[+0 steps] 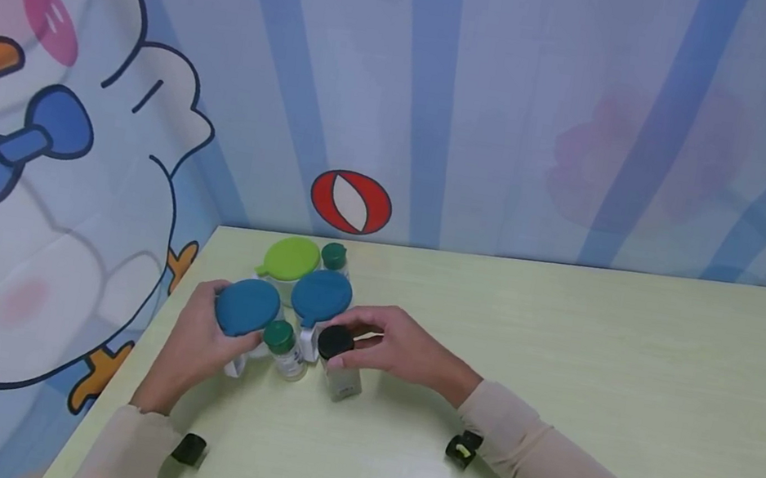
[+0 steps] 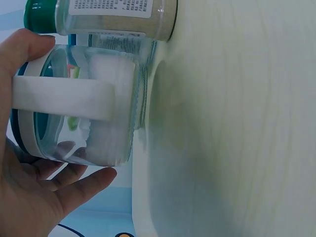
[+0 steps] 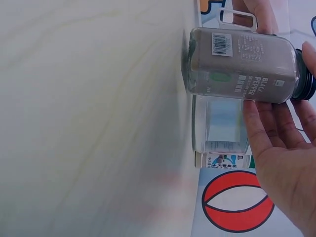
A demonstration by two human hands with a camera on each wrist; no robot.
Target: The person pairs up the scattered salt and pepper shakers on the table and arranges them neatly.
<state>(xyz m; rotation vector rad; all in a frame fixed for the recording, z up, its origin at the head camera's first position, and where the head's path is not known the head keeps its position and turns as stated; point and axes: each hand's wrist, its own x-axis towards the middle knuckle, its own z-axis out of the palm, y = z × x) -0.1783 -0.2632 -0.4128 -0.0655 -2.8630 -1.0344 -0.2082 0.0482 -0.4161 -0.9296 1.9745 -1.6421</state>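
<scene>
My left hand (image 1: 192,347) grips a clear glass jar (image 2: 94,140) by its round blue lid (image 1: 246,307). This jar has a white handle (image 2: 64,94) and white contents at the bottom. My right hand (image 1: 403,349) holds a black pepper bottle (image 3: 242,64) at its black cap (image 1: 335,343), thumb and fingers on either side. Between the hands stands a small green-capped seasoning bottle (image 1: 289,361). Just behind is another blue-lidded jar (image 1: 321,296), close to the right fingertips.
A jar with a lime-green lid (image 1: 291,258) and another green-capped bottle (image 1: 333,256) stand at the back of the cluster. The pale wooden table (image 1: 594,370) stretches to the right. A patterned wall sheet (image 1: 518,127) borders its back and left sides.
</scene>
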